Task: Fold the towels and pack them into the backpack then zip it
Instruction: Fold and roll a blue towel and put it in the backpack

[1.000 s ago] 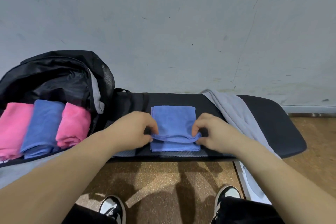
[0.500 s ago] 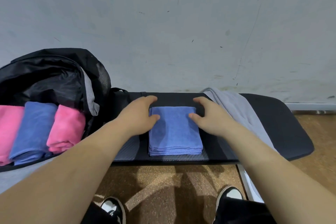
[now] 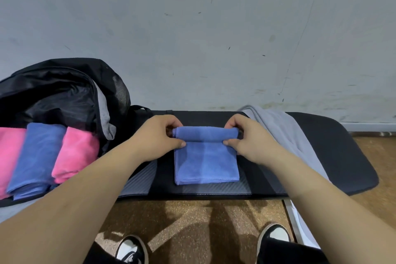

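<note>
A folded blue towel (image 3: 206, 164) lies on the black bench (image 3: 334, 152) in front of me, its far edge curled into a small roll. My left hand (image 3: 158, 137) pinches the roll's left end and my right hand (image 3: 242, 137) pinches its right end. At the left stands the open black backpack (image 3: 64, 92). In its mouth lie three rolled towels side by side: a pink towel (image 3: 9, 154), a blue one (image 3: 37, 156) and another pink towel (image 3: 75, 156).
A grey towel (image 3: 287, 133) is draped over the bench to the right of my hands and hangs off its front. A scuffed grey wall rises right behind the bench. Brown floor and my two shoes show below the bench's front edge.
My hands went from the towel's near edge to its far edge. Half a second ago they lay flat beside it; now they pinch the far edge, curled toward me into a roll.
</note>
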`<state>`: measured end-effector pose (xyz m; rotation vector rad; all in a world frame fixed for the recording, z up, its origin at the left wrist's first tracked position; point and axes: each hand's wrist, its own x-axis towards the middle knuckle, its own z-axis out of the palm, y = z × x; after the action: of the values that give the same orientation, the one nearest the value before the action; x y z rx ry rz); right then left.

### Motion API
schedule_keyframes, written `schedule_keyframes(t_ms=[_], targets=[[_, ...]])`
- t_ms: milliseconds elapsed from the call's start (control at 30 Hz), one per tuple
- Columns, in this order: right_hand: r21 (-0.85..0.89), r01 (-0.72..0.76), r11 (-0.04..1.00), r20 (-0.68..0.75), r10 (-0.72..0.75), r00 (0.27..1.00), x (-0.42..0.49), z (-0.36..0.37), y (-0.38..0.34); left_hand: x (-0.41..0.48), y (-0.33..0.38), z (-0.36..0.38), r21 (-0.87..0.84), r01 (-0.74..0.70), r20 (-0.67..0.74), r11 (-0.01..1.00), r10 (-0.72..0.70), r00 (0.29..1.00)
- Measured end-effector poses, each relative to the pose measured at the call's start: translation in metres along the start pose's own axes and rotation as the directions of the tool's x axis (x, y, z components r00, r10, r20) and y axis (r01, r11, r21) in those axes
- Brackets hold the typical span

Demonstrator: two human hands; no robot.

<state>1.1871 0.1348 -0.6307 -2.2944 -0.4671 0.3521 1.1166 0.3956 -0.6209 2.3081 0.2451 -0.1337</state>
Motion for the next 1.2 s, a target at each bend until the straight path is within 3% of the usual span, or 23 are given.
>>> schedule_keyframes(t_ms=[167,400,500,667,833,933,1067,1200], targets=[[0.009,0.104,0.995,-0.076,-0.103,0.992,-0.011,0.002,-0.004,-0.009,0.002,-0.003,-0.064,-0.062,-0.051,0.996,0.059,0.997],[-0.038,0.192,0.981,-0.029,-0.193,0.981,-0.028,0.003,0.009,-0.029,-0.003,0.000,-0.200,-0.085,0.097,0.976,0.106,0.990],[-0.096,0.205,0.974,0.033,-0.203,0.979,-0.032,0.002,0.011,-0.034,-0.006,-0.002,-0.077,-0.161,0.096,0.984,0.168,0.981],[-0.171,0.185,0.968,0.161,-0.158,0.974,-0.038,-0.004,0.007,-0.041,-0.001,0.002,0.155,-0.264,0.230,0.952,0.225,0.947],[-0.242,0.189,0.952,0.101,-0.169,0.980,-0.031,0.005,0.000,-0.033,0.005,0.016,0.248,-0.132,0.100,0.960,0.111,0.989],[-0.265,0.159,0.951,0.156,-0.121,0.980,-0.027,0.007,-0.001,-0.031,0.003,0.019,0.250,0.003,0.193,0.968,-0.052,0.980],[-0.255,0.161,0.954,0.316,-0.075,0.946,-0.027,0.005,-0.010,-0.031,0.007,0.019,0.232,-0.004,0.314,0.973,-0.072,0.947],[-0.113,0.106,0.988,0.369,-0.057,0.928,-0.030,0.002,-0.018,-0.036,0.021,0.004,-0.070,0.015,0.225,0.997,0.001,0.974]])
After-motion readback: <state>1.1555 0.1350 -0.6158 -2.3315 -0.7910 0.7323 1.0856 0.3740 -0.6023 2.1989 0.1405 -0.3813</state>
